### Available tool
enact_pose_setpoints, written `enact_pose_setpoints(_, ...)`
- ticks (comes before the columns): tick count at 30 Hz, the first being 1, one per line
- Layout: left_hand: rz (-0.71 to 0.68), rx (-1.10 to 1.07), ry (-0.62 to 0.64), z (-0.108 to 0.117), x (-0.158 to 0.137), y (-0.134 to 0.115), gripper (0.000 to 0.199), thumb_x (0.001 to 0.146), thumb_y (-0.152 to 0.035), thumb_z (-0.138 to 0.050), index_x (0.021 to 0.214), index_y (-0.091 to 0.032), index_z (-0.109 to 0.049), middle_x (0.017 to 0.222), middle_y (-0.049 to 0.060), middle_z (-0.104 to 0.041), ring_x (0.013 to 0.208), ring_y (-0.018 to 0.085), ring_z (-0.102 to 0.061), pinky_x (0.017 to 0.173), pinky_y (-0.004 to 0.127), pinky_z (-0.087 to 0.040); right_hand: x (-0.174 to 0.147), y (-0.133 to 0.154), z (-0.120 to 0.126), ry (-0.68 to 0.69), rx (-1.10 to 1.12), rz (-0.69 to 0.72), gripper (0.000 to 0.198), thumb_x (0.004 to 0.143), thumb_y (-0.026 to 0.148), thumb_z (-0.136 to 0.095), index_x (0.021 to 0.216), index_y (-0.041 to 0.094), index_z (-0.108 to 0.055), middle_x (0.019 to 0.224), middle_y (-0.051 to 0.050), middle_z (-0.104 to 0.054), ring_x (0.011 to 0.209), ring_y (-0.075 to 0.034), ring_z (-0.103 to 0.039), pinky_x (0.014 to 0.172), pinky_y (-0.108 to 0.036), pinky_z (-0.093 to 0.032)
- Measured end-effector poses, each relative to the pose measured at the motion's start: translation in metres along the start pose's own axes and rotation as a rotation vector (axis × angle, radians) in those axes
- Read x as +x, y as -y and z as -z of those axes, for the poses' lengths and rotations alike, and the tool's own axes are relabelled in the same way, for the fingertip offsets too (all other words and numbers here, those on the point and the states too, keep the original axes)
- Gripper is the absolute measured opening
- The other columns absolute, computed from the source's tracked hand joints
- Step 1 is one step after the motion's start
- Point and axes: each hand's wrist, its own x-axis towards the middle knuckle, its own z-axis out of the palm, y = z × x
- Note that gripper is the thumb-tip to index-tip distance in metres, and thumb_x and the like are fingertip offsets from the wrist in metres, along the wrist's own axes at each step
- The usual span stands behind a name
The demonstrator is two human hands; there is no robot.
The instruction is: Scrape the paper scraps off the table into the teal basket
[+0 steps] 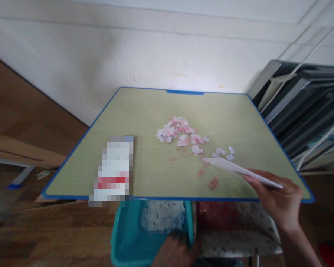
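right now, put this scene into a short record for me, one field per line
right hand: holds thin white card at a slant
left hand: at teal tub, grip unclear
tub contents: small white pieces
tabletop: pale green, blue edging
pile: small white, pink-tinged pieces, mid-tabletop
stray pieces: beyond the card
pixelated item: tabletop's left side

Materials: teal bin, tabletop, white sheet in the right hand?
Teal bin: likely moulded plastic, smooth; uniform colour, rounded corners.
Tabletop: probably laminate; faint streaks, blue edging.
White sheet in the right hand: perhaps stiff card or thin plastic; stays straight unsupported.
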Motion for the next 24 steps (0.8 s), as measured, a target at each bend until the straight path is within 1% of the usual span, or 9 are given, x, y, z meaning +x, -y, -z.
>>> enact_pose_setpoints(3, 0.001, 0.005, -0.023, -0.001, -0.001, -0.001, 0.045, 0.079, -0.019, -0.068, 0.12, -0.016, -0.05, 0.066, 0.003, -0.063, 0.053, 0.023, -0.059, 0.047, 0.03, -0.046, -0.002, -0.001, 0.003, 0.01, -0.016, -0.033, 0.011, 0.074, 0.023, -0.068, 0.083, 0.024, -0.073, 0.078, -0.001, -0.076, 0.064, -0.02, -0.07, 0.057, -0.027, -0.056)
enact_pose_setpoints(7, 0.019, -0.012, -0.109, -0.001, -0.004, -0.001, 0.039, 0.08, -0.021, -0.069, 0.115, -0.018, -0.054, 0.064, 0.002, -0.063, 0.052, 0.022, -0.059, 0.045, 0.029, -0.043, -0.001, 0.002, 0.01, 0.078, 0.011, -0.006, 0.009, 0.074, 0.024, -0.068, 0.08, 0.027, -0.074, 0.075, 0.002, -0.075, 0.061, -0.019, -0.07, 0.055, -0.027, -0.057)
enact_pose_setpoints(9, 0.027, -0.002, -0.135, 0.0, -0.004, 0.0, 0.036, 0.079, -0.022, -0.07, 0.112, -0.018, -0.055, 0.064, 0.002, -0.063, 0.051, 0.021, -0.058, 0.045, 0.028, -0.042, -0.001, 0.004, 0.013, 0.051, 0.03, -0.031, 0.009, 0.074, 0.025, -0.068, 0.079, 0.029, -0.074, 0.074, 0.003, -0.075, 0.06, -0.018, -0.07, 0.055, -0.026, -0.056)
enact_pose_setpoints(12, 0.028, 0.016, -0.12, 0.001, -0.003, 0.0, 0.04, 0.079, -0.021, -0.069, 0.115, -0.018, -0.053, 0.064, 0.002, -0.062, 0.051, 0.021, -0.058, 0.045, 0.028, -0.042, -0.001, 0.004, 0.017, -0.033, -0.003, -0.074, 0.008, 0.073, 0.026, -0.069, 0.079, 0.03, -0.073, 0.072, 0.003, -0.075, 0.056, -0.018, -0.069, 0.049, -0.025, -0.054)
enact_pose_setpoints(14, 0.012, 0.019, -0.084, 0.001, -0.002, 0.0, 0.043, 0.078, -0.019, -0.068, 0.118, -0.016, -0.051, 0.063, 0.001, -0.062, 0.051, 0.022, -0.058, 0.045, 0.028, -0.043, -0.001, 0.004, 0.019, 0.01, -0.014, -0.06, 0.009, 0.072, 0.026, -0.07, 0.079, 0.029, -0.074, 0.071, 0.003, -0.075, 0.055, -0.018, -0.068, 0.048, -0.025, -0.053)
enact_pose_setpoints(17, -0.02, 0.043, -0.036, 0.0, -0.001, 0.0, 0.04, 0.078, -0.016, -0.066, 0.115, -0.016, -0.052, 0.063, 0.002, -0.062, 0.051, 0.022, -0.058, 0.046, 0.028, -0.044, -0.001, 0.005, 0.021, 0.112, 0.026, -0.005, 0.01, 0.072, 0.023, -0.068, 0.078, 0.03, -0.074, 0.073, 0.003, -0.075, 0.057, -0.019, -0.069, 0.051, -0.026, -0.056)
enact_pose_setpoints(21, -0.028, 0.039, -0.019, -0.002, -0.001, 0.001, 0.045, 0.077, -0.017, -0.067, 0.119, -0.015, -0.049, 0.064, 0.003, -0.062, 0.052, 0.022, -0.059, 0.047, 0.028, -0.046, 0.0, 0.005, 0.02, 0.031, 0.02, -0.056, 0.007, 0.072, 0.025, -0.069, 0.076, 0.028, -0.074, 0.071, 0.002, -0.075, 0.055, -0.019, -0.069, 0.05, -0.026, -0.056)
enact_pose_setpoints(22, -0.027, 0.035, -0.015, -0.002, -0.001, 0.001, 0.047, 0.077, -0.017, -0.067, 0.12, -0.015, -0.048, 0.064, 0.003, -0.062, 0.052, 0.022, -0.059, 0.047, 0.028, -0.046, 0.001, 0.005, 0.02, 0.029, 0.015, -0.063, 0.007, 0.072, 0.026, -0.069, 0.076, 0.028, -0.074, 0.071, 0.002, -0.075, 0.055, -0.019, -0.069, 0.05, -0.026, -0.056)
enact_pose_setpoints(24, -0.025, 0.024, -0.006, -0.002, -0.001, 0.001, 0.046, 0.078, -0.018, -0.067, 0.12, -0.015, -0.049, 0.066, 0.004, -0.063, 0.054, 0.023, -0.06, 0.048, 0.029, -0.047, 0.001, 0.005, 0.02, 0.096, 0.02, -0.039, 0.008, 0.072, 0.025, -0.068, 0.077, 0.028, -0.074, 0.071, 0.002, -0.075, 0.055, -0.018, -0.069, 0.049, -0.024, -0.055)
